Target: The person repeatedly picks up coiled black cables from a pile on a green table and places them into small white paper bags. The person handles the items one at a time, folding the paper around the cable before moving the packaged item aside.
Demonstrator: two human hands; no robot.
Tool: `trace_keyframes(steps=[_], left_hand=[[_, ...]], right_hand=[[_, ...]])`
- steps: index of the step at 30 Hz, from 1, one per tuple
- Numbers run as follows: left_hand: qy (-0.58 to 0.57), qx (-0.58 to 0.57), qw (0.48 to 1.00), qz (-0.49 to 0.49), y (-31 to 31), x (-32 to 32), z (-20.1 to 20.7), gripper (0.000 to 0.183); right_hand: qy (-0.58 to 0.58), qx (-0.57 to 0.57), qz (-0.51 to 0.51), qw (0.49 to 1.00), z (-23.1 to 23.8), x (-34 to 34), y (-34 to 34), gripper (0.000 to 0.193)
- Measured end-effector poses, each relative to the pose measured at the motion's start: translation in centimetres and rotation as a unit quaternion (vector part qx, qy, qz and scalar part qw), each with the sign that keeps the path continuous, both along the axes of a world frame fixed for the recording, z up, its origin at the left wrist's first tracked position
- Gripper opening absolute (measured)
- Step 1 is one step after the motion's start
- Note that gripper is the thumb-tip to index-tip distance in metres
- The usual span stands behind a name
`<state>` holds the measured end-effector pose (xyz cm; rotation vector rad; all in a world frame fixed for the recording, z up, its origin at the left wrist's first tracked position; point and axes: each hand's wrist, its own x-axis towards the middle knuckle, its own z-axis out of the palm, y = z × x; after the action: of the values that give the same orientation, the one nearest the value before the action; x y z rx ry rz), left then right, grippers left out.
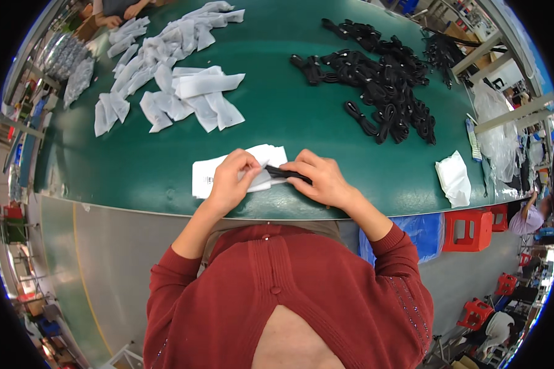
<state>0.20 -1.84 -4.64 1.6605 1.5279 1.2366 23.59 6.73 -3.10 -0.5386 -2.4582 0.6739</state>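
While the right hand grasps a bundled black cable, the left hand pinches a white bag on the green table. The cable lies between the hands, its long axis running left to right, left end against the bag; whether it is inside, one cannot tell.
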Motion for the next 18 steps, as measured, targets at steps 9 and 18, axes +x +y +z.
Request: trace_keyframes(steps=[9,18], left_hand=[[0.115,0.111,0.987,-0.034,1.1,1.1,2.6,0.013],[-0.265,0.047,0.96,0.076,5.9,-7.3,6.2,0.016]], right_hand=[[0.194,-0.298,-0.02,0.934,-2.7,-3.3,-0.6,0.017],[0.143,0.141,-0.227,0.953,2.1,-0.5,5.5,0.035]])
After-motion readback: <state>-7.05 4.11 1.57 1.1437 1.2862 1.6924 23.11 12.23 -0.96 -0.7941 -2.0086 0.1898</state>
